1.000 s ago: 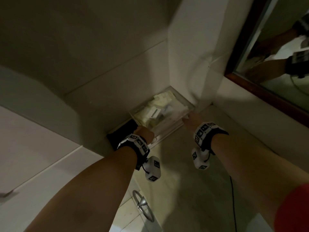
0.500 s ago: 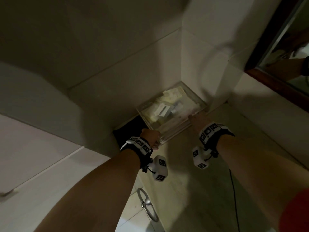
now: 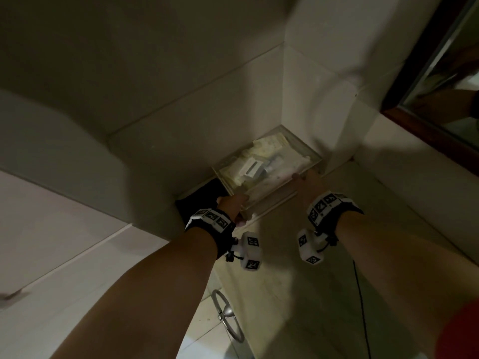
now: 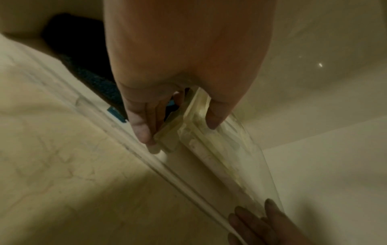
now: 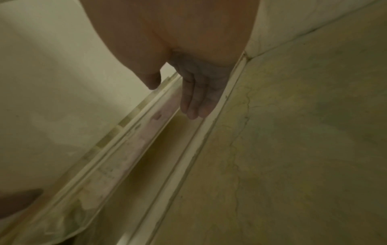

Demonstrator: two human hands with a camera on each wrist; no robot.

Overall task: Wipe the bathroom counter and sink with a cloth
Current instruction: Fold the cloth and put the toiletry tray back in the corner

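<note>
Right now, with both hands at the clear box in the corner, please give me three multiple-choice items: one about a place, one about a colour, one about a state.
1. Where is the clear box?
A. In the wall corner at the back of the counter
B. Inside a sink
C. On the floor

2. What colour is the cloth beside the box?
A. White
B. Dark, near black
C. Red

3. How does the left hand meet the box?
A. It hangs free above it
B. It lies flat on the counter
C. Its thumb and fingers pinch the box's near end

Answers:
1 A: the head view shows the box where two tiled walls meet.
2 B: the cloth shows as a dark patch left of the box.
3 C: the left wrist view shows the thumb on one side of the edge, the fingers on the other. The right hand holds the other end.
</note>
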